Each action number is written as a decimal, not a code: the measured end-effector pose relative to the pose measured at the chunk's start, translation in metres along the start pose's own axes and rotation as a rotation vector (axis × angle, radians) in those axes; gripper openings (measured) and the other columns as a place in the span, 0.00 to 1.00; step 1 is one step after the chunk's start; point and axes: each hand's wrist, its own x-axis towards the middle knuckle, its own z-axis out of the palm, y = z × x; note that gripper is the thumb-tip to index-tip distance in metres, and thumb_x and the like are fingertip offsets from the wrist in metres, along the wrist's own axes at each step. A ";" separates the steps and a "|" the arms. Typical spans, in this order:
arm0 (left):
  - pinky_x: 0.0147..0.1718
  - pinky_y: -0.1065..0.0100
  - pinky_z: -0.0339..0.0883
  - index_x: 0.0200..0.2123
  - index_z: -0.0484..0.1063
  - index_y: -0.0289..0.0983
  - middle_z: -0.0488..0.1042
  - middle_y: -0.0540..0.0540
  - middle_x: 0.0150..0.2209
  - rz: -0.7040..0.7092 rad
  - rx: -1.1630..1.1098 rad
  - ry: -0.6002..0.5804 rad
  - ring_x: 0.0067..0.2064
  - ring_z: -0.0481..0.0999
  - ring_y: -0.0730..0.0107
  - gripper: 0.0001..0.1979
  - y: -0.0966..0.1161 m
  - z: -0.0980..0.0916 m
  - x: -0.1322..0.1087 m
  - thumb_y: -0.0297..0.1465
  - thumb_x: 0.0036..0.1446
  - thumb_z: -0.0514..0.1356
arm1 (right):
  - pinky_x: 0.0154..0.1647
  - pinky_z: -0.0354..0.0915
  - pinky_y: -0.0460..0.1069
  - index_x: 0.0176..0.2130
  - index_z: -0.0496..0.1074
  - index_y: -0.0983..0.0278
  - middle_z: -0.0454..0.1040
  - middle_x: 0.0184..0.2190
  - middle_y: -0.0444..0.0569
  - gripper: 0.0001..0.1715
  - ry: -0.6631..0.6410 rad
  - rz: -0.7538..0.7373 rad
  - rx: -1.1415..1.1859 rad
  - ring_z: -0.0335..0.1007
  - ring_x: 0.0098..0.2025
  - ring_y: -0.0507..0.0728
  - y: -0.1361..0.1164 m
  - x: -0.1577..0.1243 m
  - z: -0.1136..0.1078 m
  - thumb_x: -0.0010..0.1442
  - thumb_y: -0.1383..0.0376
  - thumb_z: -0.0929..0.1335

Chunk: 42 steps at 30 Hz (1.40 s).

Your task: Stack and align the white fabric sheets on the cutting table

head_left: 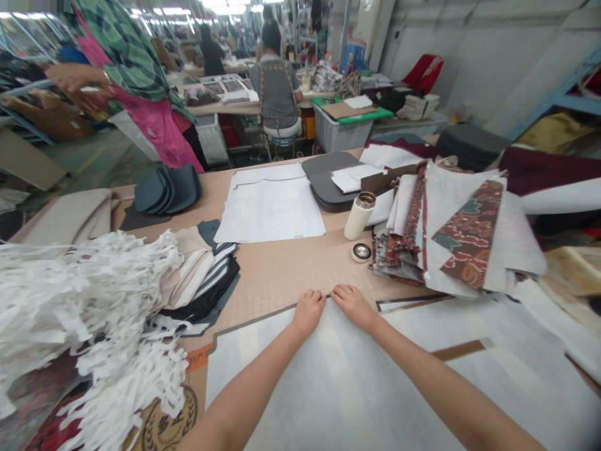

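A large white fabric sheet (323,388) with a narrow dark border lies across the near part of the table. At its far edge, my left hand (310,311) is closed, the bent fingers gripping the border. Close beside it, my right hand (351,305) is closed on the same edge, thumb side toward the left. Only a small gap separates the two hands. The parts of the fingers under the edge are hidden. Beyond them, a second white sheet (275,207) rests flat on the tan tabletop (267,269).
White strips (94,294) heap at left beside dark and beige pieces (201,269). A cream flask (359,216), its lid (361,252) and patterned cloth pieces (469,232) stand at right. Across the table are a person in a pink apron (154,122) and a seated person (277,88).
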 end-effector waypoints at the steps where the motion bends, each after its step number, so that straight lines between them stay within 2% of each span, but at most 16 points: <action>1: 0.41 0.63 0.58 0.44 0.68 0.36 0.69 0.44 0.41 0.018 0.020 0.000 0.43 0.64 0.62 0.12 0.001 0.000 -0.001 0.28 0.62 0.48 | 0.48 0.60 0.55 0.46 0.67 0.68 0.70 0.43 0.56 0.15 0.004 -0.030 -0.013 0.61 0.49 0.59 -0.001 0.000 0.000 0.59 0.73 0.61; 4: 0.40 0.63 0.59 0.45 0.67 0.36 0.69 0.44 0.41 0.021 0.031 -0.001 0.43 0.64 0.62 0.12 -0.005 -0.001 -0.008 0.28 0.61 0.48 | 0.50 0.61 0.56 0.49 0.66 0.69 0.69 0.44 0.56 0.18 0.027 -0.103 -0.029 0.61 0.49 0.58 0.000 -0.004 0.004 0.58 0.74 0.61; 7: 0.40 0.64 0.58 0.44 0.68 0.38 0.69 0.45 0.41 -0.037 -0.013 0.001 0.43 0.64 0.63 0.11 -0.025 -0.001 -0.022 0.28 0.61 0.49 | 0.50 0.61 0.56 0.50 0.65 0.71 0.69 0.47 0.58 0.21 0.083 -0.121 -0.055 0.60 0.51 0.59 0.009 -0.015 0.007 0.57 0.76 0.60; 11: 0.40 0.66 0.58 0.43 0.70 0.39 0.70 0.47 0.39 -0.166 -0.114 0.019 0.42 0.65 0.66 0.11 -0.056 0.000 -0.051 0.29 0.61 0.50 | 0.50 0.61 0.56 0.45 0.69 0.70 0.70 0.44 0.58 0.18 0.109 -0.012 -0.070 0.62 0.49 0.59 0.006 -0.015 0.010 0.56 0.78 0.59; 15: 0.40 0.66 0.59 0.42 0.71 0.40 0.70 0.47 0.38 -0.164 -0.103 0.065 0.41 0.65 0.66 0.11 -0.064 0.002 -0.069 0.31 0.61 0.50 | 0.44 0.64 0.53 0.44 0.69 0.69 0.71 0.38 0.54 0.16 0.107 0.098 0.009 0.64 0.42 0.57 -0.033 0.014 0.018 0.58 0.77 0.60; 18: 0.40 0.64 0.59 0.44 0.69 0.39 0.69 0.46 0.39 -0.089 -0.018 0.082 0.42 0.64 0.64 0.12 -0.060 0.005 -0.072 0.30 0.61 0.50 | 0.44 0.64 0.52 0.46 0.68 0.67 0.70 0.39 0.53 0.17 0.119 0.023 0.057 0.64 0.42 0.57 -0.068 0.035 0.026 0.59 0.75 0.59; 20: 0.41 0.63 0.59 0.47 0.67 0.38 0.69 0.44 0.41 -0.040 0.021 0.079 0.43 0.64 0.64 0.13 -0.058 0.005 -0.073 0.29 0.61 0.49 | 0.45 0.64 0.52 0.46 0.68 0.68 0.70 0.40 0.53 0.15 0.108 -0.066 0.052 0.63 0.43 0.57 -0.078 0.040 0.029 0.59 0.74 0.60; 22: 0.41 0.62 0.59 0.48 0.66 0.38 0.69 0.44 0.42 -0.008 0.041 0.063 0.43 0.64 0.63 0.13 -0.059 0.004 -0.077 0.29 0.61 0.50 | 0.47 0.63 0.53 0.46 0.68 0.69 0.70 0.41 0.54 0.15 0.104 -0.133 0.024 0.63 0.45 0.58 -0.074 0.035 0.028 0.59 0.74 0.60; 25: 0.41 0.62 0.59 0.48 0.66 0.39 0.69 0.44 0.43 -0.021 0.028 0.032 0.44 0.64 0.63 0.13 -0.070 -0.001 -0.089 0.29 0.61 0.49 | 0.48 0.63 0.55 0.47 0.67 0.70 0.70 0.43 0.56 0.18 0.111 -0.134 -0.023 0.62 0.47 0.59 -0.045 0.014 0.022 0.58 0.76 0.59; 28: 0.42 0.64 0.58 0.44 0.69 0.40 0.70 0.45 0.41 -0.131 -0.034 0.007 0.44 0.65 0.64 0.12 -0.091 -0.008 -0.107 0.28 0.61 0.50 | 0.49 0.62 0.55 0.47 0.68 0.69 0.70 0.43 0.56 0.20 0.088 -0.058 -0.054 0.62 0.47 0.59 -0.015 -0.006 0.013 0.56 0.78 0.59; 30: 0.43 0.64 0.58 0.43 0.70 0.40 0.71 0.46 0.41 -0.229 -0.097 0.001 0.44 0.66 0.65 0.11 -0.105 -0.012 -0.120 0.28 0.59 0.52 | 0.48 0.62 0.55 0.45 0.69 0.69 0.70 0.41 0.56 0.19 0.070 0.014 -0.056 0.63 0.46 0.59 -0.010 -0.008 0.012 0.56 0.77 0.59; 32: 0.44 0.63 0.57 0.42 0.71 0.41 0.71 0.47 0.41 -0.320 -0.161 0.005 0.45 0.66 0.65 0.10 -0.115 -0.015 -0.130 0.29 0.57 0.54 | 0.47 0.63 0.53 0.42 0.70 0.69 0.70 0.40 0.56 0.17 0.063 0.074 -0.033 0.64 0.44 0.58 -0.024 0.003 0.016 0.56 0.77 0.59; 35: 0.46 0.62 0.55 0.40 0.71 0.40 0.71 0.47 0.40 -0.387 -0.180 0.016 0.46 0.66 0.65 0.09 -0.120 -0.017 -0.137 0.30 0.56 0.56 | 0.47 0.62 0.51 0.44 0.70 0.68 0.70 0.41 0.54 0.18 0.080 0.096 0.057 0.64 0.44 0.57 -0.072 0.037 0.032 0.58 0.76 0.58; 39: 0.46 0.60 0.53 0.40 0.71 0.41 0.71 0.46 0.39 -0.280 -0.030 0.053 0.43 0.66 0.65 0.09 -0.113 -0.015 -0.142 0.30 0.59 0.53 | 0.45 0.63 0.51 0.45 0.69 0.66 0.70 0.40 0.52 0.15 0.076 0.040 0.157 0.64 0.43 0.56 -0.147 0.080 0.053 0.60 0.73 0.60; 42: 0.46 0.60 0.52 0.42 0.70 0.41 0.71 0.46 0.38 -0.178 0.043 0.087 0.42 0.66 0.66 0.11 -0.112 -0.014 -0.149 0.29 0.61 0.50 | 0.44 0.63 0.52 0.44 0.68 0.68 0.70 0.38 0.53 0.13 0.067 -0.082 0.145 0.64 0.41 0.57 -0.168 0.089 0.057 0.60 0.73 0.61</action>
